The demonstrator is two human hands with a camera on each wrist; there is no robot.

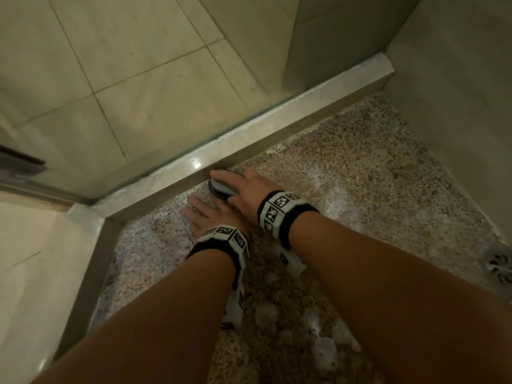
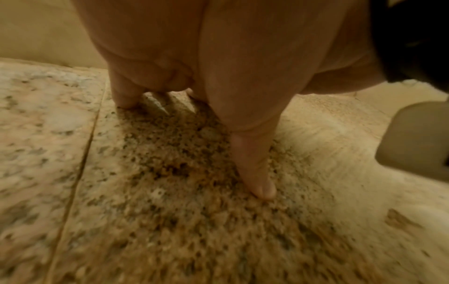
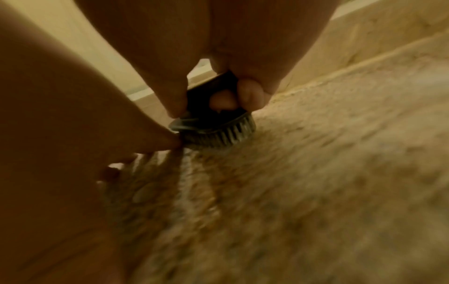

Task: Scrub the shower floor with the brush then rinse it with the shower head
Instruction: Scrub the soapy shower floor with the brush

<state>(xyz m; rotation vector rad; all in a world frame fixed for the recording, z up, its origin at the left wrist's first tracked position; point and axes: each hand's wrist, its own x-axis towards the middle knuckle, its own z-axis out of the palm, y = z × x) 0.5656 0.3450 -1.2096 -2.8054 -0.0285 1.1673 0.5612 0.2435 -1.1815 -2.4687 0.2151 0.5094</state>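
Head view, from left to right: the pale stone curb (image 1: 177, 173) edges the speckled brown granite shower floor (image 1: 360, 167). Just below the curb, the left hand (image 1: 205, 214) lies flat on the floor, fingers straight and slightly spread, bracing. Beside it, touching the curb, the right hand (image 1: 249, 192) has its fingers curled around the dark oval scrub brush (image 1: 221, 187), bristles down. Short firm strokes along the curb's base would likely work best, since foam (image 1: 324, 345) sits well away from it. The metal drain (image 1: 498, 266) lies farthest from the curb.

Left hand (image 2: 218, 76) spread, fingertips (image 2: 263, 189) pressing speckled shower floor (image 2: 170, 221); grout seam (image 2: 82, 153) alongside.
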